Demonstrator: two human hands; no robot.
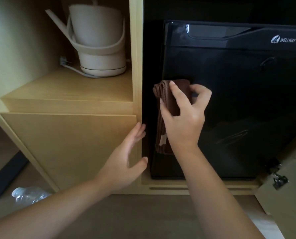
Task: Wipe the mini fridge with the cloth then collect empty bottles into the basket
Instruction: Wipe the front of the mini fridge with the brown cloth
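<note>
Wipe step underway, I reckon: right hand (183,121) pinches the folded cloth (162,94) against the mini fridge (238,100) door's left edge, left hand (124,161) spread beside the cabinet panel (66,145), bottle (29,194) uncollected on the floor, basket not in view.

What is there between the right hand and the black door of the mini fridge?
In the head view, the brown cloth lies there; the right hand grips it before the mini fridge door.

Brown cloth (168,99), glossy black mini fridge (238,104), cream kettle (99,38), seemingly clear bottle (29,194)
</note>
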